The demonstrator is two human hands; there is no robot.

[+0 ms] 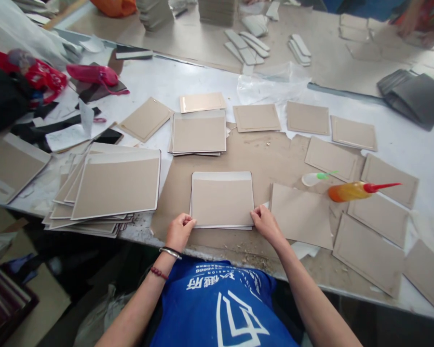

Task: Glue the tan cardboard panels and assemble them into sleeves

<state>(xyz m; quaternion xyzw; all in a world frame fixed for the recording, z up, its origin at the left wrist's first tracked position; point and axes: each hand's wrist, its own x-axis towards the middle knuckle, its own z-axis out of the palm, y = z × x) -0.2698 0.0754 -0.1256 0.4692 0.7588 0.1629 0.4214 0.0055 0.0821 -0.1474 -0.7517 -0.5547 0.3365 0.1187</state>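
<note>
A tan cardboard panel [222, 202] with a white band along its far edge lies in front of me, with another sheet just showing beneath it. My left hand [180, 231] pinches its near left corner between thumb and fingers. At the near right corner, my right hand [265, 222] grips the same panel with closed fingers. Beyond it sits a small stack of similar panels [199, 132]. Right of my right hand is a plain tan board [302, 214].
A pile of larger panels [117, 183] stands at left. An orange glue bottle [350, 191] and a small white bottle [311, 179] lie at right among several boards [371, 253]. A pink pouch [94, 74] is at back left. Another person's arm [412, 21] shows at top right.
</note>
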